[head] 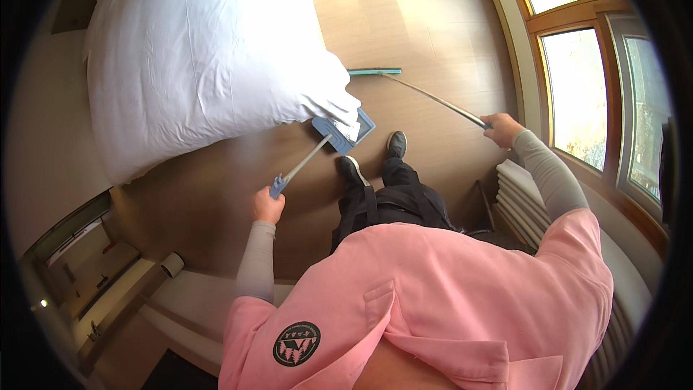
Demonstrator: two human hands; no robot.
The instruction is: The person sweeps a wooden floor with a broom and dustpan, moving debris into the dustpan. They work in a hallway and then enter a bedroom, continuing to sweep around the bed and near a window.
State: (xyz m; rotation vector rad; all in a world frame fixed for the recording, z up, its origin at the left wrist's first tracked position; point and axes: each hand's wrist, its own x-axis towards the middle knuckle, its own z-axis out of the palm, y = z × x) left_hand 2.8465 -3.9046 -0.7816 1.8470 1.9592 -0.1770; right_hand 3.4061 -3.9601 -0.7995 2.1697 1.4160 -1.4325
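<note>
My left hand is closed around the grip of a long-handled blue dustpan. The dustpan lies on the floor by the bed's corner, just ahead of my shoes, with a whitish piece in it and the bed cover partly over it. In my right hand is the end of the pole of a wide floor broom. Its teal head rests on the floor beyond the dustpan, beside the hanging white bed cover, which may hide its left end.
A bed with a white cover fills the upper left. Wood-framed windows line the right side, with a white radiator below them. A white bin stands at the lower left. Wood-look floor shows between bed and windows.
</note>
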